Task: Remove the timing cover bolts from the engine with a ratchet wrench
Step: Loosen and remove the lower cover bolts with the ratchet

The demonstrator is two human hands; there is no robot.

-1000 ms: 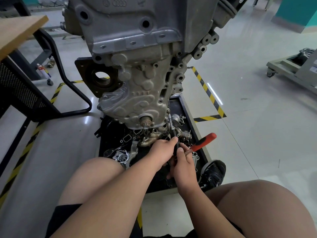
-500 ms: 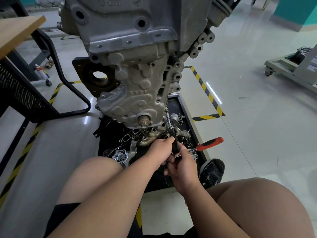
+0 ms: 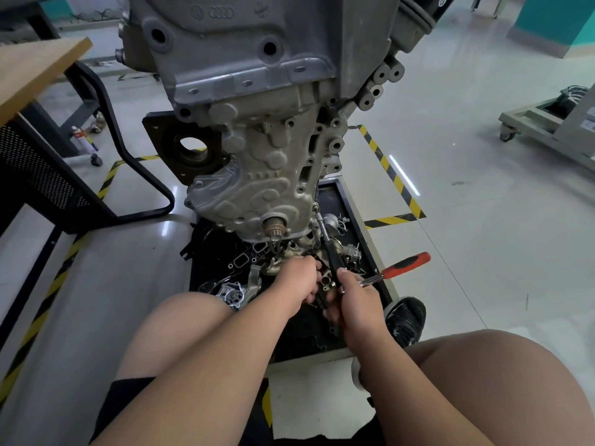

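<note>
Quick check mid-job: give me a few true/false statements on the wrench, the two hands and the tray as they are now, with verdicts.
1. The ratchet wrench has its red handle pointing to the person's right. True.
2. The extension bar runs up to the lower right edge of the timing cover. True.
3. The left hand rests on a knee. False: it is curled at the wrench head, beside the right hand.
4. The tray under the engine holds nothing. False: loose metal parts lie in it.
5. The right hand is off the wrench. False: it grips the wrench near its head.
</note>
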